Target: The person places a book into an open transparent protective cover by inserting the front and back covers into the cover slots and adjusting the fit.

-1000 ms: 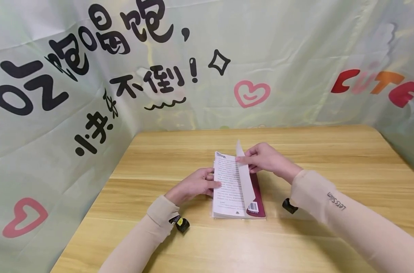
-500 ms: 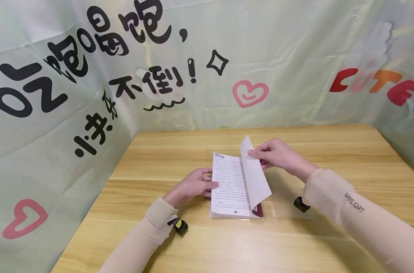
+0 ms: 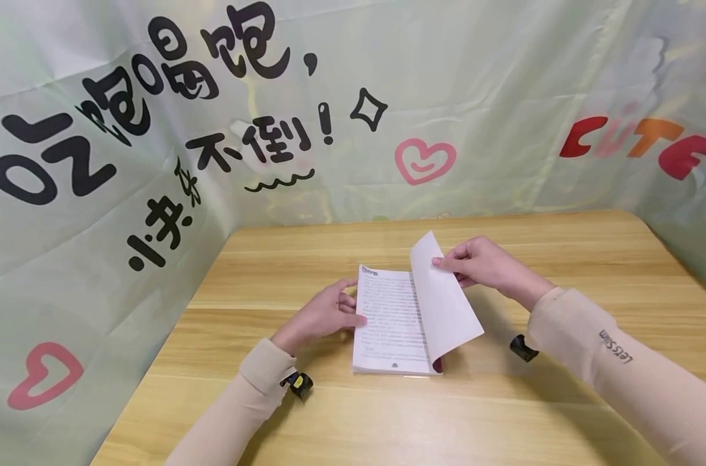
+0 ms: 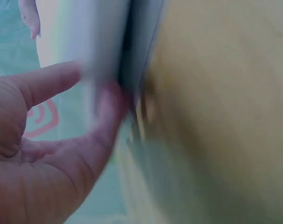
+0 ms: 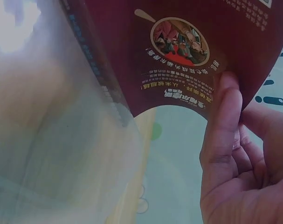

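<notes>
A paperback book [image 3: 387, 323] lies on the table, turned to a printed page near its end. My left hand [image 3: 320, 317] holds its left edge, thumb on the page; the left wrist view shows thumb and finger at the blurred page edges [image 4: 104, 42]. With thumb and fingers, my right hand [image 3: 486, 265] pinches the raised cover [image 3: 446, 298], which curves up at the book's right side. Its white inner face shows in the head view. From the right wrist, the cover's maroon outer face [image 5: 108, 32] appears, with print and a magnifying-glass picture [image 5: 178, 42].
The wooden table [image 3: 539, 252] extends around the book. Behind and beside it hangs a pale printed cloth [image 3: 492, 129] with black lettering and hearts. A black wrist-worn device [image 3: 300, 385] sits at the left cuff, another black device [image 3: 523, 348] by the right cuff.
My right hand has moved right, swinging the cover up and wider so more of its white inner face shows. The book and my left hand have shifted slightly left.
</notes>
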The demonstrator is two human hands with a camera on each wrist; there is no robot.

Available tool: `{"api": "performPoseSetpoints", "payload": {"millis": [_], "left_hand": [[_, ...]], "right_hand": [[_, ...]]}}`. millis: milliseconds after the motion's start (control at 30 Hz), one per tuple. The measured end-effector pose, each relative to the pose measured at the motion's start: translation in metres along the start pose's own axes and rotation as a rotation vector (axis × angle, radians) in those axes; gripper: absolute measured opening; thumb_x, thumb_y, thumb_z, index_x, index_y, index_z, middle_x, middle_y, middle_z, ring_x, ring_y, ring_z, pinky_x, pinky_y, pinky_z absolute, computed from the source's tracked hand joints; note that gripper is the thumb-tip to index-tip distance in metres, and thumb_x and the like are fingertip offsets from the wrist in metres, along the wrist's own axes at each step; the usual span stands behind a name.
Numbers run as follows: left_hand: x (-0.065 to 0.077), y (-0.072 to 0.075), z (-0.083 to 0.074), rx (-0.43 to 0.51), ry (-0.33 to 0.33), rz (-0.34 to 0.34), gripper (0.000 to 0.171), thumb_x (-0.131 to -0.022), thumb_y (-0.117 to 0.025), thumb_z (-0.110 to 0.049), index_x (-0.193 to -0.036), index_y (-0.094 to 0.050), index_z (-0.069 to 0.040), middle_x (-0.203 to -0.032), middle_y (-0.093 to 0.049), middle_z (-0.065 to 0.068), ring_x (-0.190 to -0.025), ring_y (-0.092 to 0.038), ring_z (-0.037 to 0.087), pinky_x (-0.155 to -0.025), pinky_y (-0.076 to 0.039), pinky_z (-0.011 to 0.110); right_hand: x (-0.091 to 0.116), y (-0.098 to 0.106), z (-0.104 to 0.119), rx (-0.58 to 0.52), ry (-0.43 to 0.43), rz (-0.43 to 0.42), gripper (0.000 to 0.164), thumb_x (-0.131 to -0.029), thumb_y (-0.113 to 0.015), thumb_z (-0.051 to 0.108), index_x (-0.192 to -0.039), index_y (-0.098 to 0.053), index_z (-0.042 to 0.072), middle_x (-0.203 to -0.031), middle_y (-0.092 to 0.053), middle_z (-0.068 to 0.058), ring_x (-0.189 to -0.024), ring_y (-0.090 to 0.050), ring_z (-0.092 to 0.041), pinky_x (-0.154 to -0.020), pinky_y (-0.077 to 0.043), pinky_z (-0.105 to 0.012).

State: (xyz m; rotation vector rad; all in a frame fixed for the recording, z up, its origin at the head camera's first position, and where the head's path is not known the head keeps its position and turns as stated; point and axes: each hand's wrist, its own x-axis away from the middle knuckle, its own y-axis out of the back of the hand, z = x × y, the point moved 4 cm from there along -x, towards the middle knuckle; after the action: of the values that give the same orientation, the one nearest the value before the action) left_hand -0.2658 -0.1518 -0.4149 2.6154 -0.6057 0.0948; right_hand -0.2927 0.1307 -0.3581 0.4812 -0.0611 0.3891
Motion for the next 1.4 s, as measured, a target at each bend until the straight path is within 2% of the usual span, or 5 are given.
{"api": "performPoseSetpoints", "payload": {"millis": [133, 400, 733, 1100, 1400], "left_hand": [[0.001, 0.001, -0.013, -0.345, -0.094, -0.07, 0.086, -0.079, -0.079, -0.016, -0.151, -0.031, -0.009, -0.125, -0.058, 0.012, -0.113, -0.055, 0.024, -0.093, -0.044, 0.037], [0.003, -0.023, -0.053, -0.694, -0.291, -0.18, 0.069, -0.092, -0.064, -0.033, -0.147, -0.036, 0.0, -0.145, -0.042, 0.013, -0.133, -0.037, 0.025, -0.108, -0.027, 0.036], [-0.013, -0.062, -0.068, -0.666, -0.436, -0.05, 0.071, -0.098, -0.049, -0.048, -0.152, -0.03, -0.008, -0.154, -0.029, 0.01, -0.139, -0.025, 0.017, -0.109, -0.023, 0.03], [-0.026, -0.081, -0.063, -0.646, -0.361, 0.028, 0.077, -0.096, -0.039, -0.061, -0.155, -0.024, -0.015, -0.158, -0.01, 0.012, -0.141, -0.016, 0.019, -0.109, -0.024, 0.034], [-0.029, -0.082, -0.06, -0.718, -0.295, 0.048, 0.082, -0.092, -0.04, -0.067, -0.155, -0.027, -0.016, -0.158, -0.01, 0.014, -0.14, -0.021, 0.023, -0.107, -0.029, 0.034]], "right_hand": [[0.001, 0.001, -0.002, 0.015, -0.001, -0.005, 0.037, -0.092, -0.065, 0.033, -0.093, -0.07, -0.004, -0.087, -0.067, -0.008, -0.073, -0.064, -0.017, -0.068, -0.056, -0.031], [0.004, 0.002, -0.003, 0.033, 0.011, 0.014, 0.037, -0.096, -0.061, 0.027, -0.102, -0.069, -0.008, -0.086, -0.069, -0.009, -0.073, -0.066, -0.019, -0.067, -0.056, -0.032], [0.004, 0.002, -0.013, 0.131, 0.022, 0.055, 0.032, -0.1, -0.054, 0.021, -0.102, -0.069, -0.007, -0.077, -0.069, -0.008, -0.068, -0.066, -0.019, -0.067, -0.057, -0.04], [0.007, -0.003, -0.022, 0.314, 0.096, 0.012, 0.025, -0.097, -0.059, 0.018, -0.09, -0.074, 0.0, -0.069, -0.067, -0.004, -0.06, -0.064, -0.017, -0.058, -0.056, -0.034], [0.008, -0.004, -0.024, 0.486, 0.137, -0.049, 0.024, -0.088, -0.07, 0.029, -0.074, -0.074, 0.01, -0.061, -0.061, 0.0, -0.053, -0.044, -0.009, -0.049, -0.038, -0.024]]}}
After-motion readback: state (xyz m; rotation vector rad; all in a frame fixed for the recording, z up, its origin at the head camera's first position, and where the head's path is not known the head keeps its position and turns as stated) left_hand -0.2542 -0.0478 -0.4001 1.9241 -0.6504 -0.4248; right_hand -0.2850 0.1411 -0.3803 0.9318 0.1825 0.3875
